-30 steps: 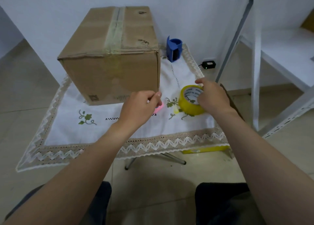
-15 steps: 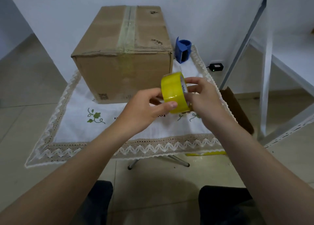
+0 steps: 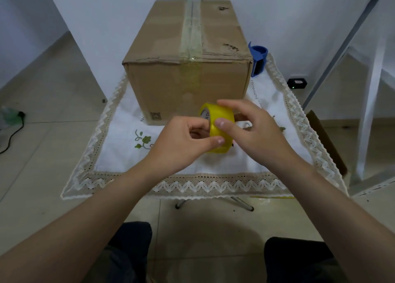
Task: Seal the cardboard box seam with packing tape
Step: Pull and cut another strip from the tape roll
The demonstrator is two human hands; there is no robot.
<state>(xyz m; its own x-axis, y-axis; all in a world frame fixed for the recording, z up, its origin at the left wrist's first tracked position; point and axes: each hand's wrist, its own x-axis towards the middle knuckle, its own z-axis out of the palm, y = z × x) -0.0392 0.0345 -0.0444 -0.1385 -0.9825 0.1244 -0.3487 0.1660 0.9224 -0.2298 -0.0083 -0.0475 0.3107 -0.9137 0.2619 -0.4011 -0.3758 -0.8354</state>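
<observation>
A brown cardboard box [image 3: 186,77] stands on a small table with a white lace-edged cloth [image 3: 119,154]. Old clear tape runs along its top seam and down the front face. In front of the box, above the cloth, both hands hold a yellow roll of packing tape [image 3: 221,128]. My left hand [image 3: 183,145] grips the roll's left side, thumb on its outer band and fingers curled at the core. My right hand [image 3: 252,130] grips it from the right, thumb and index finger on the band. Whether a tape end is lifted I cannot tell.
A blue tape dispenser [image 3: 257,60] stands behind the box's right corner. A white shelf frame [image 3: 372,103] rises at the right, with a brown board [image 3: 327,141] leaning by the table. A black adapter [image 3: 297,83] lies on the floor by the wall, and a cable [image 3: 10,135] at left.
My right hand picked the yellow roll up off the cloth, and my left hand joined it. Both now hold the roll in front of the box, turned so its band faces me.
</observation>
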